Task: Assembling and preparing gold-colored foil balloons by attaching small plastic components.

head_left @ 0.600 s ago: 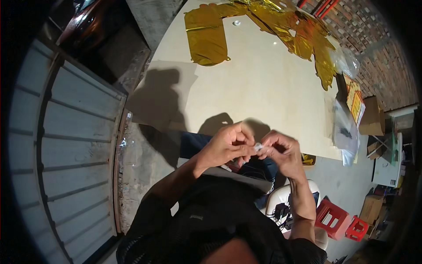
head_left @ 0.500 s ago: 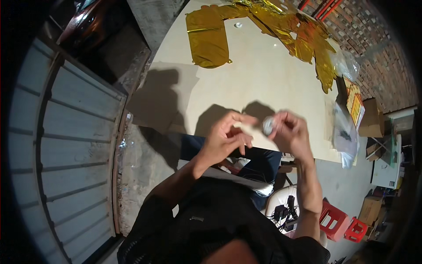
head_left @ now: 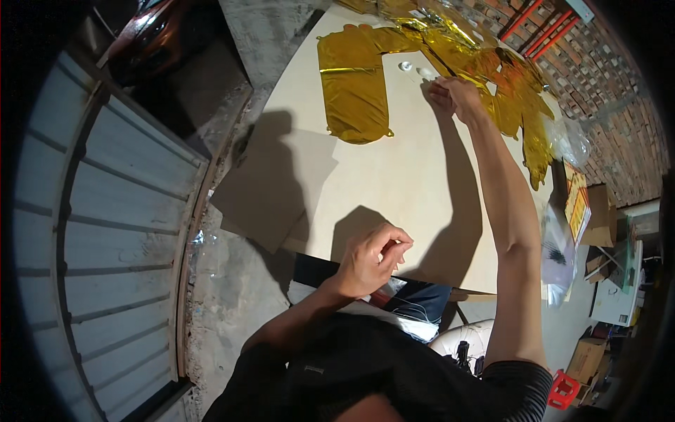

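My right hand (head_left: 453, 97) reaches over the far part of the table, its fingers curled together. A small round pale roll (head_left: 426, 72), slightly blurred, is at its fingertips. Just left of that, a small white round piece (head_left: 405, 66) lies on the tabletop. My left hand (head_left: 373, 260) hovers over the near table edge, thumb and fingers pinched together. Anything between those fingertips is too small or hidden to make out. Flat gold foil balloons (head_left: 355, 91) lie at the far left of the table, and more crumpled gold foil (head_left: 513, 91) spreads along the far right.
Grey-brown sheets (head_left: 271, 190) overhang the table's left side. Clear plastic bags (head_left: 555, 246) and a red-and-yellow printed packet (head_left: 576, 200) lie at the right edge. A brick wall (head_left: 598, 91) rises behind. A red stool (head_left: 564, 389) and cardboard box (head_left: 587, 359) stand at lower right.
My right hand has moved from near my left hand to the far part of the table, carrying the pale roll. My left fingers have drawn together into a pinch.
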Tool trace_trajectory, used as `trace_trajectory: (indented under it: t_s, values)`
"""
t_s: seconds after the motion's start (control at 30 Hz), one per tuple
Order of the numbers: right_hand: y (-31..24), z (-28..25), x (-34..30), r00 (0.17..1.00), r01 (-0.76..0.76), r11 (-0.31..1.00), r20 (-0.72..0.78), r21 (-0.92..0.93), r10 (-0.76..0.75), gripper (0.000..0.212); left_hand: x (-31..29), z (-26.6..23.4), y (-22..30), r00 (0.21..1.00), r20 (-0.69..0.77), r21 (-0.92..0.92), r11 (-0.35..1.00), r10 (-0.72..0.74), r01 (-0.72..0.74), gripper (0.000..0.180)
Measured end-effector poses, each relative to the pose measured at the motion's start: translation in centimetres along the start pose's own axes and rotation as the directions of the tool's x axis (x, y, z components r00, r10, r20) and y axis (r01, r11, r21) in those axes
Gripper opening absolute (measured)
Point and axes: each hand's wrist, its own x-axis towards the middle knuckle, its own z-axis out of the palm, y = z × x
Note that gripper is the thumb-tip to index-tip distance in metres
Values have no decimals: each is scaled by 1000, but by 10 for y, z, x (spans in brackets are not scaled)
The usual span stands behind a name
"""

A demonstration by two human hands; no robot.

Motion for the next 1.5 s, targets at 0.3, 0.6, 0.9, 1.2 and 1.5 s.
trace_trajectory:
  t_s: [0.3, 0.6, 0.9, 1.2, 1.5]
  values:
    - [21, -42, -91, 996, 93, 993, 25, -80, -91, 37, -6, 1, 3, 1000, 23, 2, 1000, 10, -10, 4]
    - [51, -94, -350, 675, -41, 975, 714, -217, 187, 6, -49, -14, -5, 946, 142, 123, 943, 292, -310, 7]
    - [235, -86, -396, 900, 77, 701, 352, -709, 257, 21, -94, -28, -115, 873, 396, 572, 820, -284, 7, 18]
    - [353, -39, -335, 683, 358, 332, 487, -873, 544, 45, -87, 1, -158, 816, 414, 631, 773, -403, 61, 28]
    - [285, -56, -328, 783, -59, 897, 538, -438, 314, 13, -65, 25, -177, 413, 574, 561, 707, -707, 430, 29]
